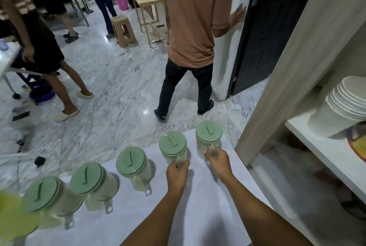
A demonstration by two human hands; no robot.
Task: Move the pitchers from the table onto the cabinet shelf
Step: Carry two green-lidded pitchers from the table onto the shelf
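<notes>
Between the curled fingers (207, 153) of the right hand (218, 163), the clear handle of the rightmost pitcher (208, 139) is being gripped, the fingers being closed around it near the base of the jug. Just to the left of those fingers, the handle of the second pitcher (172, 149) is being held in the same way by the left hand (177, 174), whose fingers are being wrapped tightly about it. Both jugs are being kept upright, and whether they are resting on the white counter (198, 216) or being raised just off it cannot be told. Further left of the left fingers, three more pitchers (131, 164) are being left standing in a row, their handles being turned toward the wearer, with a blurred green-lidded one at the counter's near corner.

Each jug is being judged as stiff, thin-walled clear plastic, light in itself; any contents cannot be made out through the blur, so some added weight is being allowed for. Smooth walls are being judged slippery, so the handle is being taken as the proper hold, with the green lid (209, 131) being avoided in case it is only pressed on. To the right of the right fingers, the cabinet shelf (324, 152) is being seen, already partly occupied by a stack of white bowls (344, 105), so care in clearing them is being advised.
</notes>
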